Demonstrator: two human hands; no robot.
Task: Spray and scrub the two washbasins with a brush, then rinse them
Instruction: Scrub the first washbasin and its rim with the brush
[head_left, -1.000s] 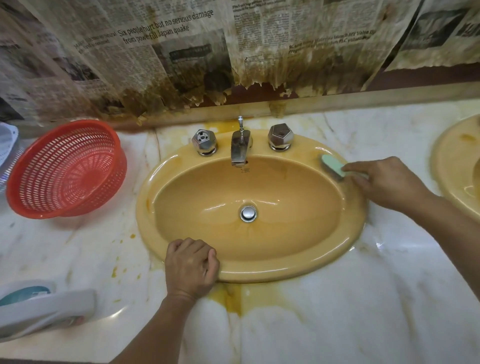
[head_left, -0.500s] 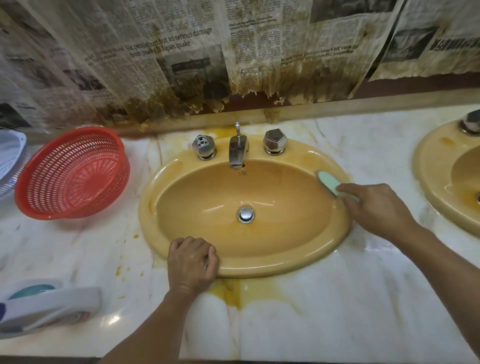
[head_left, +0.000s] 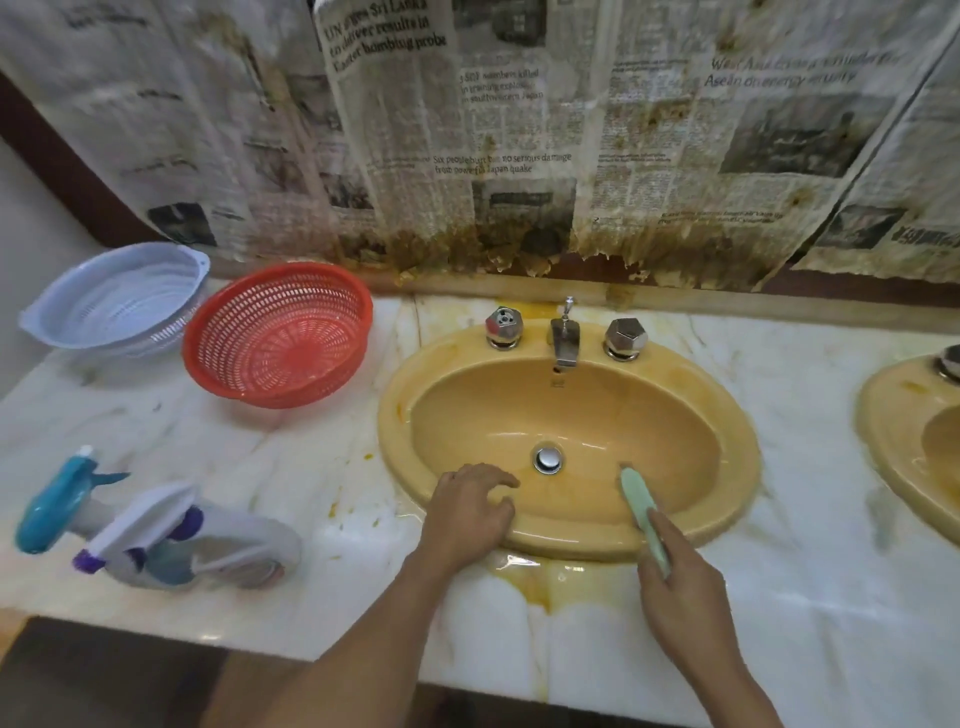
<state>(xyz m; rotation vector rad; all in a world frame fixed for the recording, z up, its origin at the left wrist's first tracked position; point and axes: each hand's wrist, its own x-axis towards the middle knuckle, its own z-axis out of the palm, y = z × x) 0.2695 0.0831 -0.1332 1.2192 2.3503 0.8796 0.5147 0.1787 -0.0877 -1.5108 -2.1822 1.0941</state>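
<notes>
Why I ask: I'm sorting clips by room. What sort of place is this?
Probably a shared washroom, though I can't be sure: a yellow washbasin with a chrome tap and a second washbasin to its right sit in one long marble counter. Stained newspaper covers the wall behind.

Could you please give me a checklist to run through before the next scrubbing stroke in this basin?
1. Green brush gripped by the right hand: ok.
2. Brush head inside the yellow washbasin, by its near wall: ok.
3. Left hand resting on the near rim, apart from the brush: ok.
4. Faucet not running: ok.
5. Bowl already sprayed: cannot tell.
6. Counter free of yellow stains: not ok.
</notes>
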